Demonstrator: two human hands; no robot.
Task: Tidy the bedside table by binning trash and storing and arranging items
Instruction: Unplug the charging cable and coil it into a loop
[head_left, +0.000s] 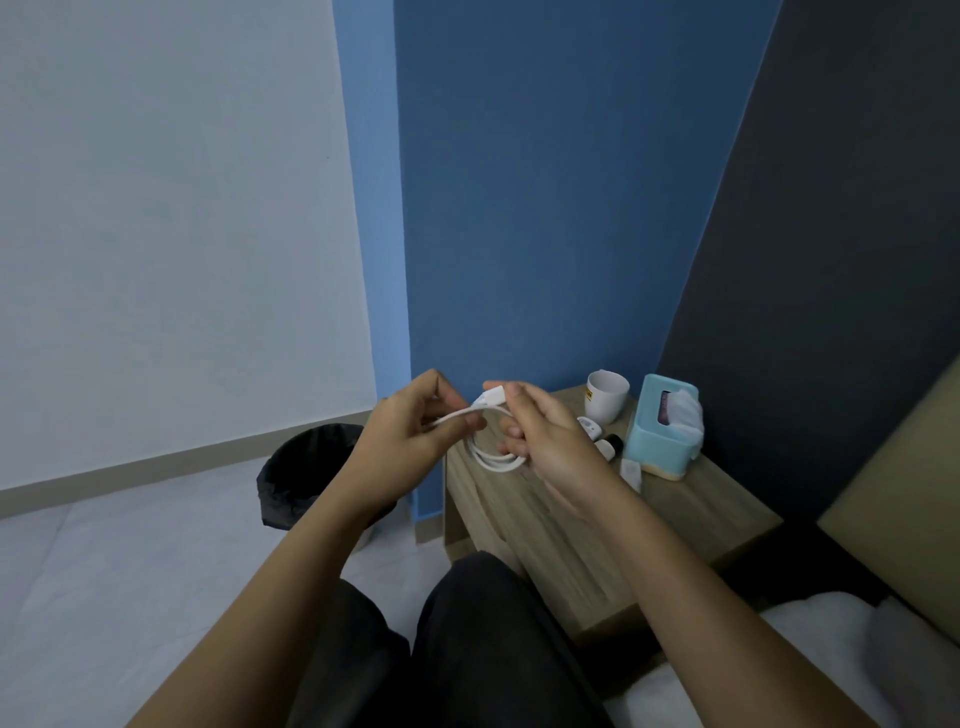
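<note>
A white charging cable (493, 457) hangs in loose loops between my two hands, above the left end of the wooden bedside table (524, 514). My left hand (410, 436) pinches a stretch of the cable. My right hand (545, 436) holds the plug end between thumb and fingers, with the loops hanging under its palm. On the table behind stand a white mug (605, 395), a light blue tissue box (662, 423) with a tissue sticking out, a small white device (589, 428), a small bottle (609, 446) and a white paper scrap (631, 473).
A black-lined bin (301, 467) stands on the pale floor left of the table, against the wall. The blue wall rises behind the table. A dark headboard and the bed (831, 649) lie to the right. My dark-trousered knees are below my arms.
</note>
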